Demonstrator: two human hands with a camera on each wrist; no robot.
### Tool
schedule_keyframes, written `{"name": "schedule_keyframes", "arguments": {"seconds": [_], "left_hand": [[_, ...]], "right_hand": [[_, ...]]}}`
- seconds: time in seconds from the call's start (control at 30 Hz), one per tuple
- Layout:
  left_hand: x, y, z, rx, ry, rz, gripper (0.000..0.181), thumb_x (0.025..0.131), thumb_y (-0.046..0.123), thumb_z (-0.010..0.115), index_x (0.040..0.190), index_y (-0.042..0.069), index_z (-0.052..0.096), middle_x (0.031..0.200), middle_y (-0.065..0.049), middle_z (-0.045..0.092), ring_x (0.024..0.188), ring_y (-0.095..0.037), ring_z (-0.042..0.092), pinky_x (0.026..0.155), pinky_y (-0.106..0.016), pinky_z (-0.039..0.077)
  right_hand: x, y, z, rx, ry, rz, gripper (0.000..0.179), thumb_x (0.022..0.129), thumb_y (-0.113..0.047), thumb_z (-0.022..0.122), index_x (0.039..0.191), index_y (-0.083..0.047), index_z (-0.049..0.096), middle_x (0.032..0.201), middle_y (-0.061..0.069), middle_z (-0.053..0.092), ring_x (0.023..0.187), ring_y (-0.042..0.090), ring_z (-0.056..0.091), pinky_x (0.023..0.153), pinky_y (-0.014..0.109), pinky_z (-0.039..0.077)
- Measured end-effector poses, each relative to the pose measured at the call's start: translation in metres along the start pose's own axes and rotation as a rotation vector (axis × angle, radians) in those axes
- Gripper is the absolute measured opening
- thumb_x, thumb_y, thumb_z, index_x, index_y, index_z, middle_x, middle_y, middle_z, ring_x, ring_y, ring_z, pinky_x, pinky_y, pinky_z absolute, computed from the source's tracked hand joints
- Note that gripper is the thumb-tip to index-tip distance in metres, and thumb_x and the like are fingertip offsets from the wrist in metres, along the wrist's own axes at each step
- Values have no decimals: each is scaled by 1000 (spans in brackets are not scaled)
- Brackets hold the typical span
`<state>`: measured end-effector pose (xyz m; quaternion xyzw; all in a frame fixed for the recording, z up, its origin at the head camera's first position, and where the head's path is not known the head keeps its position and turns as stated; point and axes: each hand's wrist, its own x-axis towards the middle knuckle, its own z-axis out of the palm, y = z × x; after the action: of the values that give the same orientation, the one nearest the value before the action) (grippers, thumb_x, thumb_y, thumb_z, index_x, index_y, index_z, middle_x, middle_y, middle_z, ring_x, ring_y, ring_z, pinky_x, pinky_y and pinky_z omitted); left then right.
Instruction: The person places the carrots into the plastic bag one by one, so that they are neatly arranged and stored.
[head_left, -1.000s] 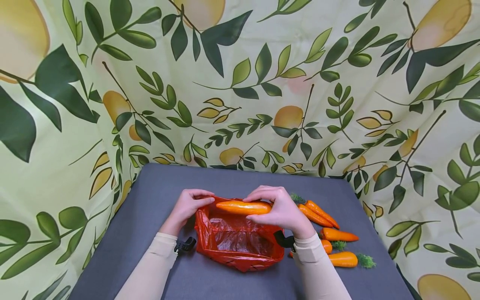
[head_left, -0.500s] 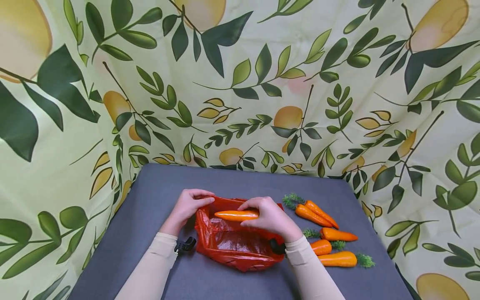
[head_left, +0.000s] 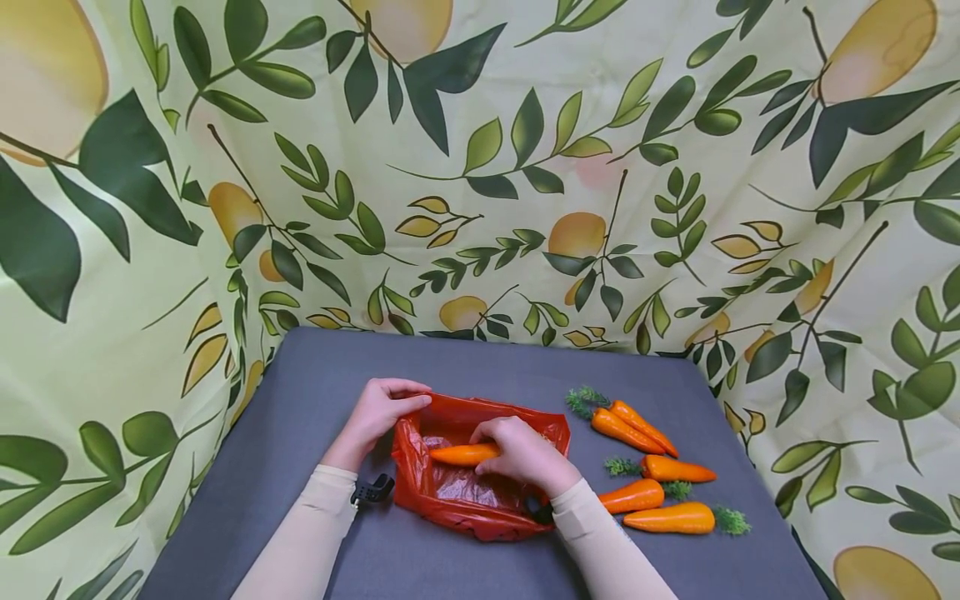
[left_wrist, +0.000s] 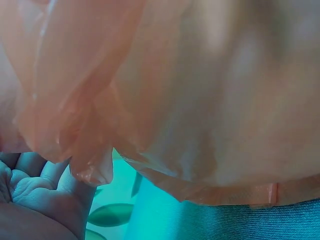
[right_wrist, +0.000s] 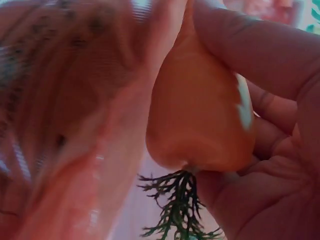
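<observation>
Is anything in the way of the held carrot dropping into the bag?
Nothing I can see. The right hand holds the carrot in the open mouth of the red bag, and the left hand holds its edge.

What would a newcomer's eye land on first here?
Probably the red bag, open on the gray table, with the right hand holding an orange carrot inside it and the left hand at its left rim. Next, five more carrots to its right, then the leaf-patterned cloth behind.
</observation>
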<state>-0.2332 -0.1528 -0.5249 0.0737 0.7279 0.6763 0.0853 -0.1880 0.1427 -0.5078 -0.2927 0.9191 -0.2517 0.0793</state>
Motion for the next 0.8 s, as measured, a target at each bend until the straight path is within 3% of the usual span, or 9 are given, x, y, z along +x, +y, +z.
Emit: {"name": "schedule_keyframes", "arguments": {"seconds": [0.23, 0.53, 0.7, 0.8], "left_hand": [[1, 0, 0, 4, 5, 17, 30, 98, 16, 87, 122, 0, 84, 114, -14, 84, 98, -30, 80, 78, -30, 69], [0, 1, 0, 15, 10, 10, 28, 97, 16, 88, 122, 2, 85, 113, -13, 85, 101, -38, 79, 77, -31, 69], [-2, 2, 0, 18, 14, 17, 28, 98, 16, 87, 121, 2, 85, 114, -14, 85, 103, -40, 79, 77, -30, 69], [-2, 1, -1, 28, 21, 23, 29, 98, 17, 87, 122, 1, 84, 114, -14, 85, 100, -33, 80, 78, -28, 69]], "right_hand": [[1, 5, 10, -14, -19, 14, 30, 84, -26, 101, 105, -19, 80, 91, -12, 72, 77, 6, 57, 73, 22, 55], [0, 3, 6, 16, -14, 23, 39, 85, -33, 100, 115, -15, 83, 101, -9, 78, 83, 5, 62, 79, 23, 59], [-7, -6, -9, 60, 21, 22, 45, 91, -42, 94, 124, -13, 83, 114, -2, 83, 99, 14, 73, 92, 32, 65], [-17, -14, -25, 84, 77, 9, 49, 94, -43, 91, 131, -13, 80, 124, 0, 82, 112, 20, 75, 100, 40, 65]]}}
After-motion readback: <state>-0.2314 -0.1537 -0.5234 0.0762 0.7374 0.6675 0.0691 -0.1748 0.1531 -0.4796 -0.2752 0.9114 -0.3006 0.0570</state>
